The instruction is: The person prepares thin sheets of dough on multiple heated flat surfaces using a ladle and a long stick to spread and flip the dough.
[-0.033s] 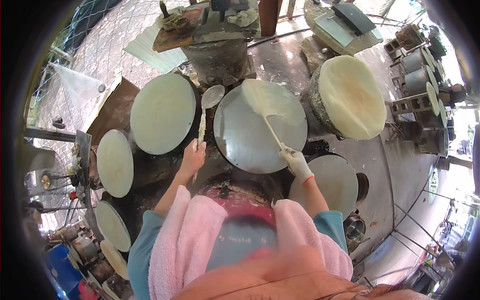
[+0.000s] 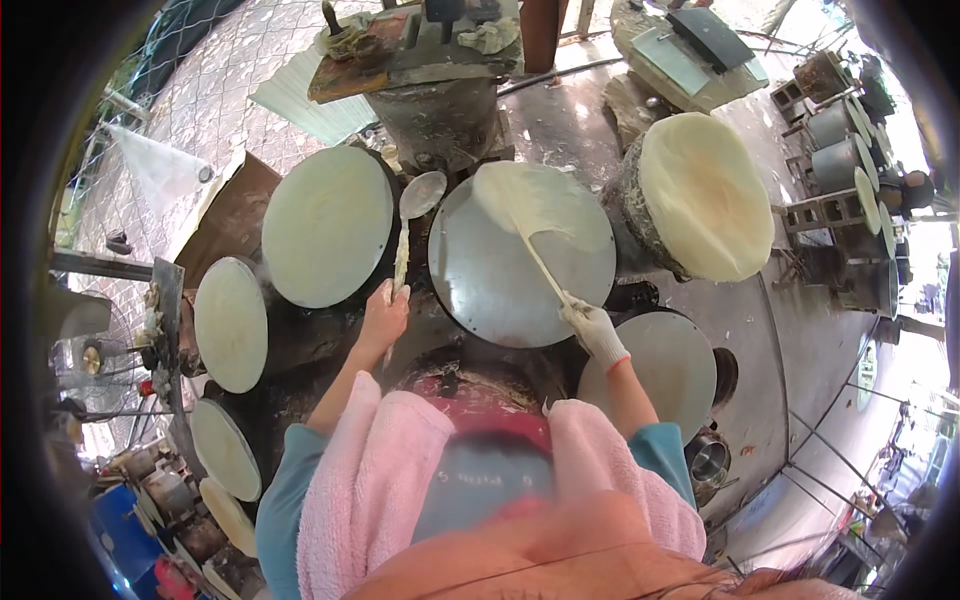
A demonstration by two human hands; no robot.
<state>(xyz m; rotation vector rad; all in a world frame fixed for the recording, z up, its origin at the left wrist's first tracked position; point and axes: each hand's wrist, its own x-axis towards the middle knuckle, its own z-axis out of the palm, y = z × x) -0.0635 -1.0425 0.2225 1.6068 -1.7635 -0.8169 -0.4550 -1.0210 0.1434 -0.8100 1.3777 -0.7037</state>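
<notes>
My left hand (image 2: 384, 318), bare, is closed round the handle of a ladle (image 2: 424, 194) smeared with pale batter. Its bowl hangs between two round griddles. On my right hand (image 2: 590, 326) is a white glove with an orange-red cuff; the fingers grip a thin batter-coated stick (image 2: 543, 264). The far end of this stick lies in a fan-shaped patch of cream batter (image 2: 560, 203), which hides whatever head it has. The batter covers the far part of the grey round griddle (image 2: 480, 290) in front of me; the near part is bare metal.
Left stand several batter-covered griddles, the largest griddle (image 2: 327, 228) nearest the ladle. To the right, a thin pale sheet (image 2: 705, 195) drapes over a drum; a bare griddle (image 2: 655, 370) sits below my gloved hand. A cluttered stand (image 2: 430, 120) is behind. A pink towel (image 2: 370, 470) hangs down my front.
The far end of the stick has shifted slightly left across the griddle, and the batter's left edge has moved with it. My left hand and the ladle have barely moved.
</notes>
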